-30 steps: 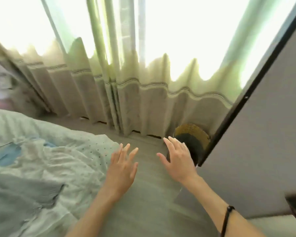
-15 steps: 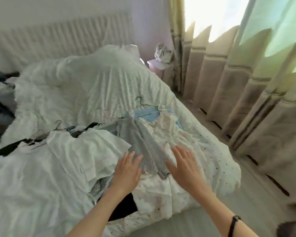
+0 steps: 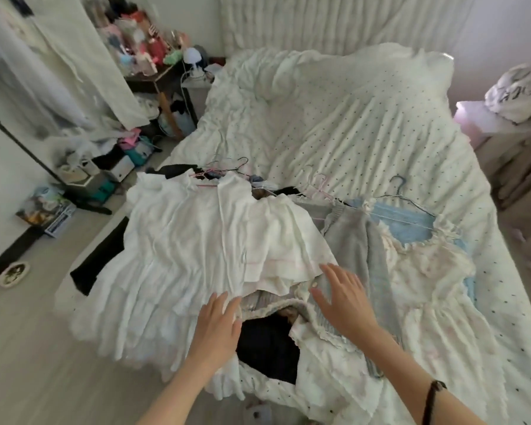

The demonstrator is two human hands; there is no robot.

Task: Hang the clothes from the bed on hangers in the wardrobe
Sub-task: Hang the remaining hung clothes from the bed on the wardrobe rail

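A pile of clothes lies on the near end of the bed (image 3: 334, 124). A large white dress (image 3: 172, 250) spreads over the left side, with a grey knit top (image 3: 354, 240) beside it. A cream frilled dress (image 3: 423, 271) lies over a light blue garment (image 3: 402, 223) on the right. A black garment (image 3: 267, 348) shows under the pile's near edge. Several wire hangers (image 3: 224, 171) stick out at the far side of the pile. My left hand (image 3: 216, 329) hovers open over the white dress's hem. My right hand (image 3: 344, 297) is open above the grey top's lower edge.
A cluttered dark table (image 3: 154, 75) with toys and a lamp stands at the bed's far left. Boxes and bags (image 3: 105, 167) crowd the floor on the left. A pink nightstand (image 3: 478, 124) with a white bag stands at the right. Pale fabric (image 3: 65, 56) hangs at the upper left.
My view has swung left from the curtains to the bed and the clothes pile. Both hands stay open and now hover over the near edge of the pile.
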